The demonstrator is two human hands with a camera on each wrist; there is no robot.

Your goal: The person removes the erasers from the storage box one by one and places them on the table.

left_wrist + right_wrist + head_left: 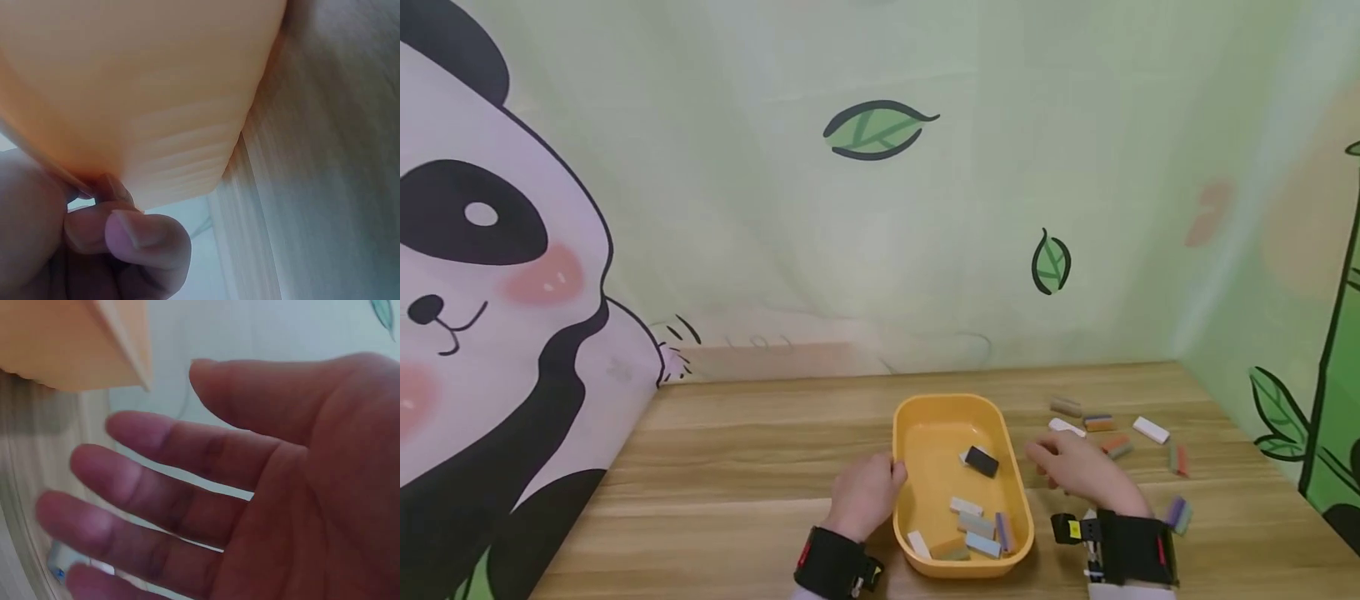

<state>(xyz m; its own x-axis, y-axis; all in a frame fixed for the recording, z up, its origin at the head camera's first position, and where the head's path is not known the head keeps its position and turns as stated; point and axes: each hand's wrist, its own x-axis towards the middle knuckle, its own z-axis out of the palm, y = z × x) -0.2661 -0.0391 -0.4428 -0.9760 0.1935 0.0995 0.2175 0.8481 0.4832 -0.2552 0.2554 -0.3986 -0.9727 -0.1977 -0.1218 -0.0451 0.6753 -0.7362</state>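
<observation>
A yellow rectangular plastic tray [928, 475] rests on the wooden table. My left hand [865, 493] pinches its left rim, and in the left wrist view the thumb and curled fingers [147, 240] meet at the edge. Inside the tray lie a black block [981, 462] and several small eraser-like blocks, among them a light blue one [983, 545]. Just past the right rim hovers my right hand [1086, 468], palm bare in the right wrist view, with its fingers [150, 487] spread and holding nothing. A white block [1067, 427] lies just beyond it.
More small blocks are scattered right of the tray: another white one [1151, 430], a brown one [1065, 407], a red-and-green one [1178, 460] and a purple-and-green one [1179, 515]. A printed cloth backdrop [737, 208] rises behind the table.
</observation>
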